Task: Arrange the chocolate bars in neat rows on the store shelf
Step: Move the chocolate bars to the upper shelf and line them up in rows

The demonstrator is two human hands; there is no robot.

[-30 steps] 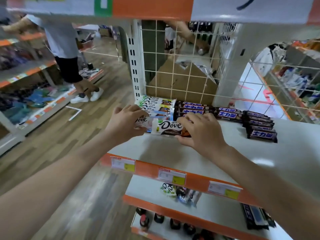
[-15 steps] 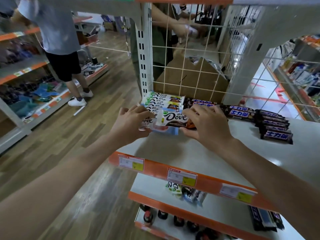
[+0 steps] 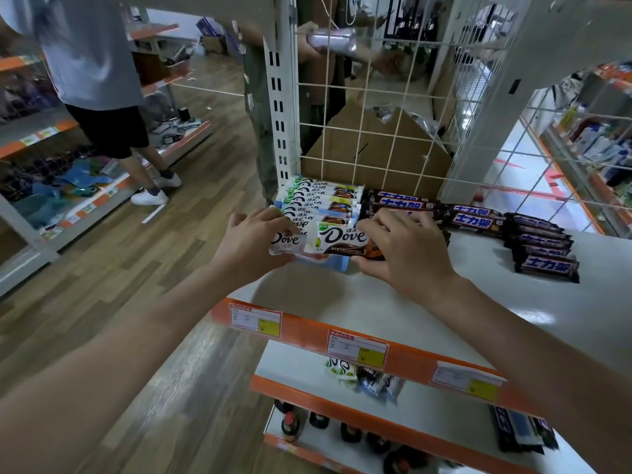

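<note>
Several white Dove chocolate bars lie in a row at the back left of the white shelf. My left hand and my right hand grip the two ends of a small stack of Dove bars at the front of that row. Dark Snickers bars lie to the right of the Dove row, and another pile of Snickers bars sits further right.
A wire grid back panel closes the shelf's rear, with a cardboard box behind it. Orange price rails edge the shelf. Lower shelves hold candy and bottles. A person stands in the aisle at left.
Both hands have stayed on the Dove stack, nudging it slightly back toward the row. The camera has drawn closer and tilted, so the shelf looks larger.
</note>
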